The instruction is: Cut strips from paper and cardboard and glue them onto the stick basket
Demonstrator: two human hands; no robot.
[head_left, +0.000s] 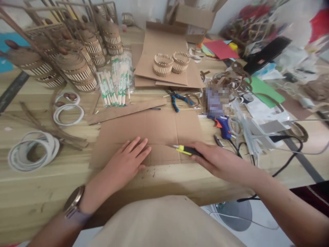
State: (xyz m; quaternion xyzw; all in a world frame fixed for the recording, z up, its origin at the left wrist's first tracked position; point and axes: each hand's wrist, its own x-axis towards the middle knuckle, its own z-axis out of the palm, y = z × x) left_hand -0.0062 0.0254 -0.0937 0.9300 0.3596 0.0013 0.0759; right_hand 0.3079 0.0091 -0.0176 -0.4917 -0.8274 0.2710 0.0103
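Observation:
A flat brown cardboard sheet [154, 132] lies on the wooden table [31, 185] in front of me. My left hand [127, 161] rests flat on the sheet's near left part, fingers stretched out and apart. My right hand [216, 159] is closed around a yellow and black utility knife [185, 149]. The knife's tip touches the cardboard near its near right part, just right of my left fingertips.
A long cardboard strip [125, 111] lies behind the sheet. Blue pliers [177, 100], a blue glue gun [223, 125] and black cables sit to the right. White tape rings [33, 152], packed chopsticks [114, 85], woven basket forms [74, 65] and two small stick baskets [171, 63] stand behind.

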